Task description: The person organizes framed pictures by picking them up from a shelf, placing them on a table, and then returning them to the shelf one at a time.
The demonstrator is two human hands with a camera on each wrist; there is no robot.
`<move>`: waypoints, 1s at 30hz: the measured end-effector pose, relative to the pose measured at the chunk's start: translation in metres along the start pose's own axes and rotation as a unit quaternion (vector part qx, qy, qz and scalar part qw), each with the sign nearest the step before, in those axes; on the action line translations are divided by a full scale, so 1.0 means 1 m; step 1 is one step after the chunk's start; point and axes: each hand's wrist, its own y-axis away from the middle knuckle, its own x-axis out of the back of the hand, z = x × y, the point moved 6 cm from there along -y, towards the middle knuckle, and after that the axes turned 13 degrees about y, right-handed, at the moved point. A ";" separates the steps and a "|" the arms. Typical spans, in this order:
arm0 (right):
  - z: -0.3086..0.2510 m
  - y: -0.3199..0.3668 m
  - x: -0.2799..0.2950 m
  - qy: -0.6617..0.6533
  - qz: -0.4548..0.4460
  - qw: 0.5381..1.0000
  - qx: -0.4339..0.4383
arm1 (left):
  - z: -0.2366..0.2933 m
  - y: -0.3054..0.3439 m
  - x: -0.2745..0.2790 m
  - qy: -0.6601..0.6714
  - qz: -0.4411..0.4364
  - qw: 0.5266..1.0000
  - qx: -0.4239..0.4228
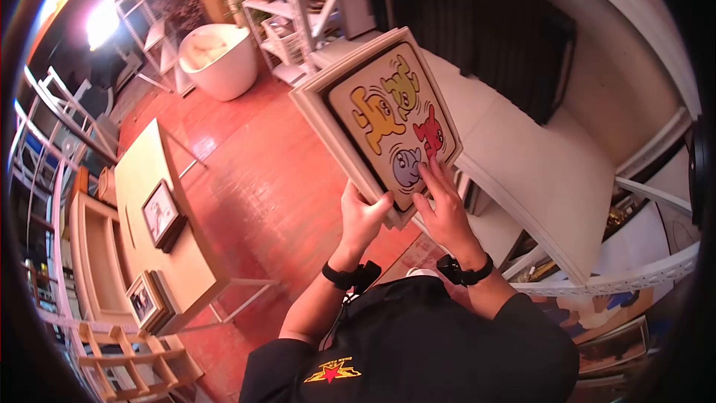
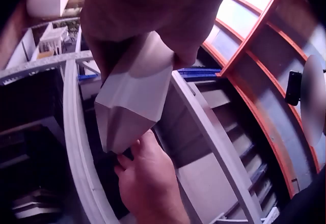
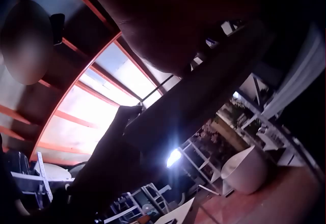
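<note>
A thick, pale-edged framed picture [image 1: 384,123] with yellow, green, red and blue cartoon figures is held up tilted before the body in the head view. My left hand [image 1: 362,216] grips its lower left corner, thumb on the front rim. Straight fingers of my right hand [image 1: 445,205] rest on the picture's face near the blue figure. The left wrist view shows the frame's pale edge [image 2: 135,89] beneath my left hand [image 2: 153,10], with my right hand [image 2: 150,178] at its far end. In the dark right wrist view, the frame [image 3: 193,91] lies between both hands.
A white table [image 1: 537,172] stands at right, beside a shelf rack. At left, a wooden table [image 1: 142,172] bears smaller framed pictures [image 1: 162,214]. A white tub chair [image 1: 224,63] stands on the red floor [image 1: 261,157]. Wooden grid shelves [image 1: 130,362] are at lower left.
</note>
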 end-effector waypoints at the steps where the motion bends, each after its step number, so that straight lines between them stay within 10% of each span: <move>1: 0.011 0.003 0.010 -0.053 -0.008 0.999 -0.006 | -0.009 -0.004 -0.019 -0.005 -0.007 1.000 -0.002; 9: 0.116 0.017 0.074 -0.117 0.021 0.991 -0.067 | -0.082 -0.015 -0.158 -0.122 -0.086 0.989 0.020; 16: 0.186 0.032 0.111 -0.183 0.102 0.969 -0.129 | -0.137 -0.008 -0.244 -0.257 -0.188 0.937 -0.144; 30: 0.274 0.067 0.158 -0.023 0.297 0.897 -0.326 | -0.228 -0.001 -0.334 -0.238 -0.379 0.893 -0.043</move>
